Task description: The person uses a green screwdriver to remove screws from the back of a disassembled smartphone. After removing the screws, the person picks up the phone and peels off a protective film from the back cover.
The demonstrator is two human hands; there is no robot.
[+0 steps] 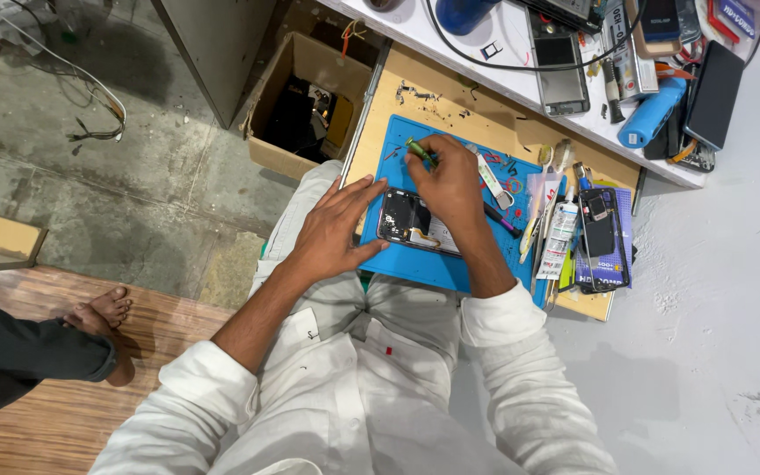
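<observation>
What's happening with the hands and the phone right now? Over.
Left hand flat, steadying opened phone. Right hand grips green screwdriver above it. Blue mat cluttered with tools.

Right hand (452,180) covers the upper right part of the opened black phone (408,220) at frame centre; tip of the green-handled tool (419,150) is hidden under it. Small parts on the blue rectangular work mat (424,264) are too small to identify. Dark blue round object (466,12) is cut off by the top edge. Bare foot (103,317) at lower left: its owner is cut off by the left edge.
</observation>
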